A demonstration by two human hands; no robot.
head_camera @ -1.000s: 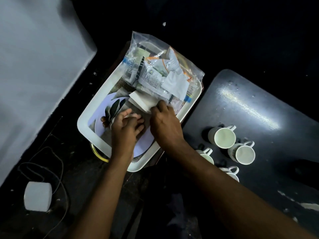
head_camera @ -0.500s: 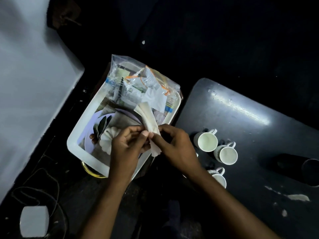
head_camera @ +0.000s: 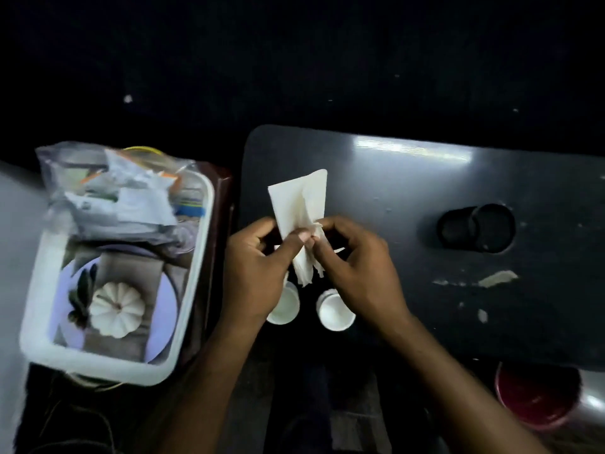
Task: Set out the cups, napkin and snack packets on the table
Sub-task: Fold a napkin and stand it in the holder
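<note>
I hold a white paper napkin above the dark table, pinched from both sides. My left hand grips its left side and my right hand its right side, fingertips meeting at its creased middle. Two white cups stand on the table right under my hands, partly hidden by them. A clear plastic bag of snack packets lies in the far end of a white tray to the left of the table.
The tray also holds a lilac plate with a white pumpkin-shaped piece. A black round container with its lid sits on the table's right part. A red bowl is below the table's near right edge. Pale smears mark the tabletop.
Both hands have carried the napkin from over the tray to the right, above the table and cups. My view has swung right, so the tray now lies at the left.
</note>
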